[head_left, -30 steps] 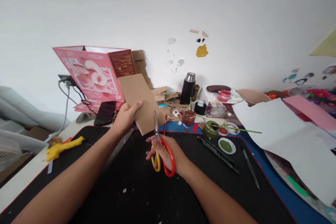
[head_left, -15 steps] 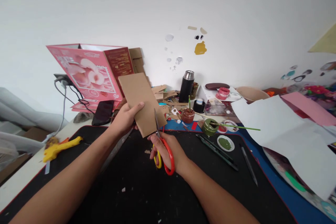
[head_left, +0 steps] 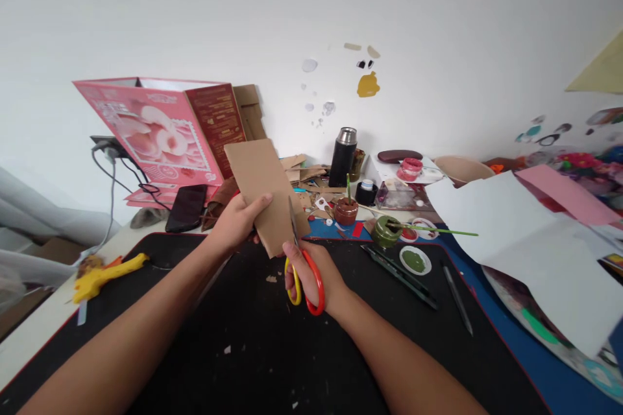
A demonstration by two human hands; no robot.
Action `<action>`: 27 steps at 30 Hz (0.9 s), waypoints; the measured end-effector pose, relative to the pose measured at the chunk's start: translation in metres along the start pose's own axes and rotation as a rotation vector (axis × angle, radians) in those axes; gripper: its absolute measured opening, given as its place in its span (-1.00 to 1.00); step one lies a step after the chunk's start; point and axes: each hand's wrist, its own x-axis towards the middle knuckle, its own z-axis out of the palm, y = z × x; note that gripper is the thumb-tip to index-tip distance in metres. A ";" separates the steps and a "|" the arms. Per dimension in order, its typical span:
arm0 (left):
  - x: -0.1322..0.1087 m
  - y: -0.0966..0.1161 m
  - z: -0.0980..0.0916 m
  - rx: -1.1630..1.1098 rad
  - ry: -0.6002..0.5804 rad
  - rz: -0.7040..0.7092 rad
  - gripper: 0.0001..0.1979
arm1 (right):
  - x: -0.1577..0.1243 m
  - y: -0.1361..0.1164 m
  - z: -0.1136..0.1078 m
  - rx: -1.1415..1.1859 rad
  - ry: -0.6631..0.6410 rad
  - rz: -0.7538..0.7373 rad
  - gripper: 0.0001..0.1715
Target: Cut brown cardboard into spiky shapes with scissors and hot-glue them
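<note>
Over the far edge of the black mat [head_left: 243,343], the left hand [head_left: 238,220] grips cardboard [head_left: 259,175] while the right hand [head_left: 316,269], apparently cutting, holds scissors [head_left: 320,284], whose next squeeze likely needs steadiness.

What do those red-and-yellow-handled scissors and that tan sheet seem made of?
The red-and-yellow-handled scissors have glossy, probably plastic loops, given their highlights, and grey, apparently metal blades. The flat tan sheet looks matte and stiff: probably cardboard.

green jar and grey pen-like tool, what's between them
A white dish of green paint lies between the jar and the tool in the head view.
</note>
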 end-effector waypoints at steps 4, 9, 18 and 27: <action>0.001 -0.001 0.000 -0.003 0.016 -0.023 -0.68 | 0.000 -0.002 0.000 0.021 0.015 -0.003 -0.03; -0.003 -0.002 0.007 -0.016 0.079 0.020 -0.67 | 0.001 -0.002 0.002 0.060 0.019 0.000 -0.02; -0.004 -0.014 0.013 -0.065 0.136 0.070 -0.64 | 0.004 0.004 0.004 0.086 0.044 -0.002 -0.05; -0.004 -0.012 0.017 -0.068 0.154 0.080 -0.53 | 0.004 0.004 0.006 0.083 0.054 0.003 -0.06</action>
